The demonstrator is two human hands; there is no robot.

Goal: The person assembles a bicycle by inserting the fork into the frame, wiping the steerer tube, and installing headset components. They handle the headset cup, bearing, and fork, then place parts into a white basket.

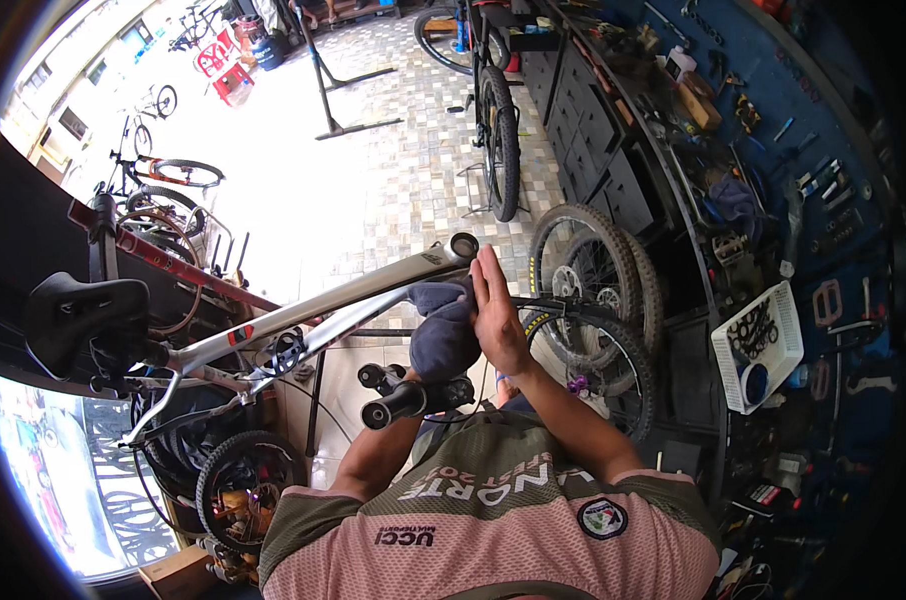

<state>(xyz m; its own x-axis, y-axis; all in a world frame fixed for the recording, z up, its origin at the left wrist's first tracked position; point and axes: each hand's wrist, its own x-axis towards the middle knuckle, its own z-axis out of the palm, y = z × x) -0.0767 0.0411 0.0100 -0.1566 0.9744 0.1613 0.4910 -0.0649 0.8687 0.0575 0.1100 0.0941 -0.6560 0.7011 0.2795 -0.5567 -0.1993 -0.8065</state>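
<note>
A silver bicycle frame (313,300) with a black saddle (88,322) slants across in front of me, its head tube (463,246) at the upper right end. My right hand (500,325) is beside that end, fingers straight and together, palm turned toward a dark grey cloth (445,335). The cloth is bunched below the head tube. My left forearm (381,452) rises toward it, passing behind a black bicycle part with round ends (408,402). My left hand is hidden by the cloth and this part, so its fingers do not show.
Loose wheels (585,285) lean at my right, before a black workbench (673,200) with drawers and tools. A white basket (770,345) of small parts stands there. Another bicycle (497,130) stands ahead on the tiled floor. Several bikes (163,190) are at far left; a wheel (248,490) is near left.
</note>
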